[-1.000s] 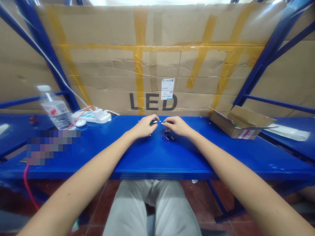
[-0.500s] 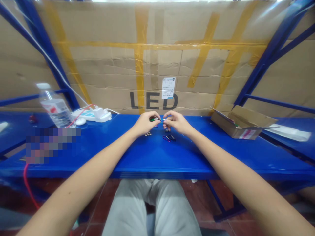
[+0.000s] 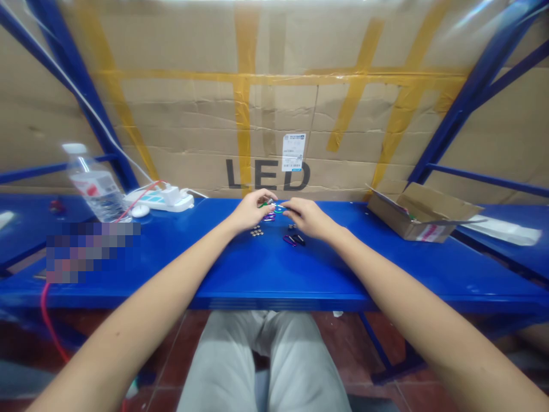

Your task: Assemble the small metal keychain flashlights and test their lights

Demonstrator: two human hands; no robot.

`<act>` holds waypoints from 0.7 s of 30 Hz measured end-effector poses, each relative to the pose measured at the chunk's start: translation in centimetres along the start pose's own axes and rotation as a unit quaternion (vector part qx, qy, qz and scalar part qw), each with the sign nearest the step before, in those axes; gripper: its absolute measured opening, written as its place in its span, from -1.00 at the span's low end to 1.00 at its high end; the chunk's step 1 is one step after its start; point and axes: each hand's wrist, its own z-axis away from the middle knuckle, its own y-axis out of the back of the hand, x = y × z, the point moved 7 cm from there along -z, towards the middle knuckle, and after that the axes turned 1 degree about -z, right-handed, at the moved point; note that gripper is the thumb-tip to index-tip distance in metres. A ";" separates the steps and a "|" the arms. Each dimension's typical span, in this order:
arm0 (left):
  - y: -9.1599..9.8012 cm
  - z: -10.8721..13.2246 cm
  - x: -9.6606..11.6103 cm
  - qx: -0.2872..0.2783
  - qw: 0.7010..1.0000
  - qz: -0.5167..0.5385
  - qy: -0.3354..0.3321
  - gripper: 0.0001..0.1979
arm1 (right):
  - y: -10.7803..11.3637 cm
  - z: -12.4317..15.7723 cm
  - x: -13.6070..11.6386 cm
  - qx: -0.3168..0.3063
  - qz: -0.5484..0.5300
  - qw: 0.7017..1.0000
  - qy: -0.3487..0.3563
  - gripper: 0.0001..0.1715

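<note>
Above the blue table (image 3: pixel 257 274), my left hand (image 3: pixel 251 210) is closed with a pinch on a green carabiner (image 3: pixel 279 209). My right hand (image 3: pixel 309 216) pinches the other end of its loop, palm down. The fingers cover part of the loop, and the exact grip is blurred. Just below the left fingertips lie several purple carabiners (image 3: pixel 269 217). Nearer to me is a cluster of small metal pieces (image 3: pixel 257 231), and a few more metal bits (image 3: pixel 292 226) lie beside the right fingers. A purple carabiner (image 3: pixel 289 241) and a black carabiner (image 3: pixel 297 239) rest side by side below the right hand.
On the left stand a water bottle (image 3: pixel 95 189) and a white power strip (image 3: pixel 160 198) with cables. An open cardboard box (image 3: pixel 422 214) sits at the right, beside a white packet (image 3: pixel 506 230). A large carton (image 3: pixel 193 131) closes off the back between blue posts.
My right hand has turned palm down and its fingers have shifted left along the green carabiner. The purple carabiners and metal pieces under my left hand show more now.
</note>
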 end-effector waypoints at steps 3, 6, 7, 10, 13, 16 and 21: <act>-0.2 0.1 0.4 -0.017 1.000 0.010 -0.008 -0.84 | -0.5 0.1 -0.7 -0.021 0.056 0.998 0.025 -0.72; -0.2 0.3 0.8 -0.025 0.999 0.032 -0.002 -0.82 | -0.7 0.1 -0.7 -0.017 0.057 0.998 0.016 -0.73; -0.2 0.3 0.9 -0.028 0.999 0.040 0.003 -0.81 | -0.6 0.1 -0.7 -0.011 0.048 0.999 0.012 -0.73; -0.3 0.5 1.1 -0.039 0.997 0.061 0.019 -0.75 | -0.2 0.2 -1.0 0.006 0.006 1.000 0.004 -0.73; -0.3 0.6 1.4 -0.039 0.997 0.068 0.027 -0.73 | -0.1 0.3 -0.8 0.011 -0.035 0.999 -0.017 -0.72; -0.3 0.6 1.4 -0.034 0.995 0.087 0.035 -0.78 | -0.4 0.4 -0.3 0.016 -0.074 0.996 -0.036 -0.70; -0.6 0.7 0.5 -0.018 0.987 0.150 0.057 -0.84 | -0.6 0.4 0.4 0.023 -0.107 0.993 -0.044 -0.68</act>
